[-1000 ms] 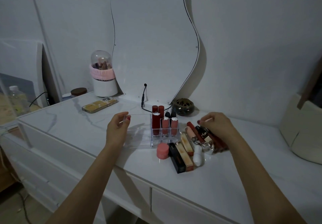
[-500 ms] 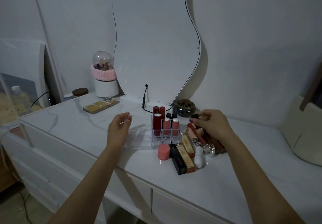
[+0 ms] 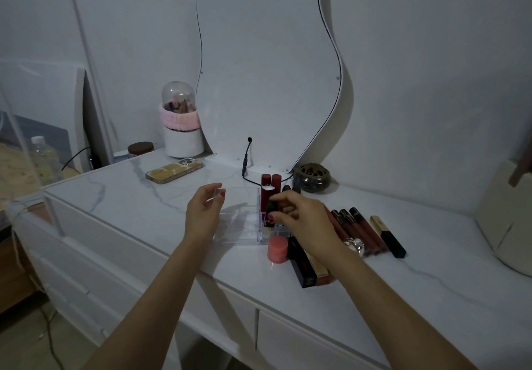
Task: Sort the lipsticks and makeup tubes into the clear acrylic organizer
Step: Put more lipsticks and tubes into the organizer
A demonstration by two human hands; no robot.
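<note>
Honestly, the risk here is the tight fit: my right hand [image 3: 299, 217] is pinching a dark lipstick [image 3: 270, 207] between thumb and fingertips, right over the small slots at the right end of the clear organizer [image 3: 239, 237], and those slots already hold several red tubes [image 3: 266, 197] standing close together. If I bring it down tilted, I judge it could catch a divider edge or knock a neighbor over, and since the box is light plastic, a shove could slide it across the smooth top. That is why my left hand [image 3: 203, 214] grips the organizer's left end, thumb and fingers curled around the wall by the back corner, with the wide compartment beside it holding nothing I can see. My own hand hides the front slots, so I cannot tell which one is free. More work waits just to the right: a row of dark gloss tubes [image 3: 357, 225], a black and gold lipstick [image 3: 388, 235], boxed ones [image 3: 305, 266] near the front edge, and a small pink jar [image 3: 277, 249] touching the organizer's corner; a careless wrist could roll these off. The surface is a white marble-look dresser top [image 3: 129, 197] with drawers below, in a dim room. A wavy mirror [image 3: 270, 67] leans on the wall, with a phone [image 3: 174, 170], a domed brush holder [image 3: 181, 127] and a round dark dish [image 3: 311, 177] at the back.
</note>
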